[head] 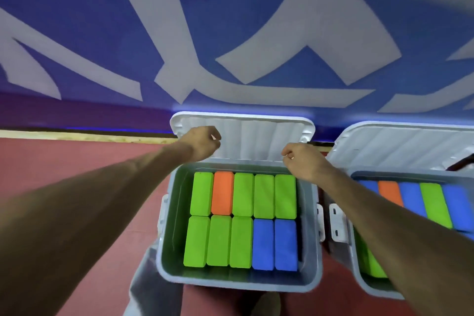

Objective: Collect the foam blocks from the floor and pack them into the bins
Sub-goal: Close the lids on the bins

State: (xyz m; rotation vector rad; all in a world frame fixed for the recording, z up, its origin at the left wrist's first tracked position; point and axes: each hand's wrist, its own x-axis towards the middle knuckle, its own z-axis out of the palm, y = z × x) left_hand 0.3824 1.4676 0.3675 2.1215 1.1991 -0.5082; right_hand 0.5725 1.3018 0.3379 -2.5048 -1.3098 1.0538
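Head view. A grey-blue plastic bin point(241, 284) stands on a red floor point(77, 159), just in front of a blue wall with large pale lettering point(102, 33). Its white ribbed lid point(259, 136) is raised and stands at the bin's rear edge. Inside lie ten rectangular foam blocks point(243, 194), packed side by side in two rows of five. The far row reads green, orange block point(222, 192), green, green, green. The near row reads three green, then two blue blocks point(274, 244) at the right end.

The left hand point(204, 143) is held in front of the lid's left part, fingers curled into a fist. Whether it grips the lid cannot be told. The right hand point(298, 161) is above the bin's rear right corner, fingers likewise curled. No object shows in it, but blur leaves its grip uncertain. Both bare forearms reach forward from the lower corners of the frame.

Just beside it on the right, a second grey-blue bin point(356, 246) has its own white lid point(410, 146) raised. It holds blue, orange and green blocks, partly hidden by the right forearm. White side latches point(337, 222) face each other between the two bins. A grey trouser leg point(143, 277) lies below the first bin's left corner.
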